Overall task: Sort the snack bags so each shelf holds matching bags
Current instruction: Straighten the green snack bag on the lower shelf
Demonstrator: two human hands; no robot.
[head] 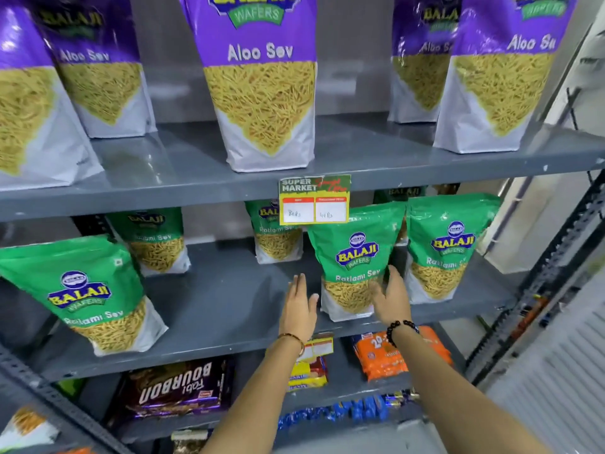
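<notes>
Several purple Aloo Sev bags, such as the middle one [260, 80], stand on the upper grey shelf [196, 178]. Green Ratlami Sev bags stand on the middle shelf [229, 309]. One green bag [355, 257] stands upright near the front edge. My left hand [299, 308] hovers open just left of it, fingers apart and pointing up. My right hand [391, 298] is open in front of the bag's lower right side, close to it or touching it. Neither hand grips the bag. Another green bag [448, 247] stands directly to the right.
A price tag [314, 199] hangs from the upper shelf edge above the bag. A large green bag [85, 293] leans at the left front of the middle shelf. Below lie a Bourbon biscuit pack [176, 388], an orange pack [379, 355] and a yellow pack [307, 371]. A slotted rack post [537, 290] stands right.
</notes>
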